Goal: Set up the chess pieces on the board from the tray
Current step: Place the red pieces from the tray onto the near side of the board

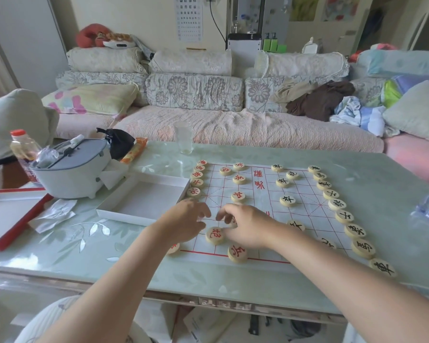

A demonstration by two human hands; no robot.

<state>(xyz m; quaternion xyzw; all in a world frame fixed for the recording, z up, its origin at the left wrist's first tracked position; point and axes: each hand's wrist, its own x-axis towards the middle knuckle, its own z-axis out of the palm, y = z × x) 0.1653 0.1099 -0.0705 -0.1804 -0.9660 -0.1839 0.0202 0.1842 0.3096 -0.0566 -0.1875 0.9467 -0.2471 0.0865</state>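
Observation:
A white paper chess board (263,214) with red lines lies on the glass table. Round wooden pieces with red characters (197,182) line its left edge, and black-character pieces (344,216) line its right edge. The white tray (124,214) left of the board holds nothing. My left hand (183,224) hovers over the board's near left corner, fingers loosely curled, with nothing seen in them. My right hand (245,226) curls its fingers over a piece (233,221) that is mostly hidden. Two red pieces (214,235) (237,253) lie just below the hands.
A grey and white appliance (72,169) stands behind the tray, with a bottle (22,147) and a black bag (119,142) nearby. A red-edged lid (10,219) lies at the far left. A clear glass (183,137) stands at the table's back edge, before the sofa.

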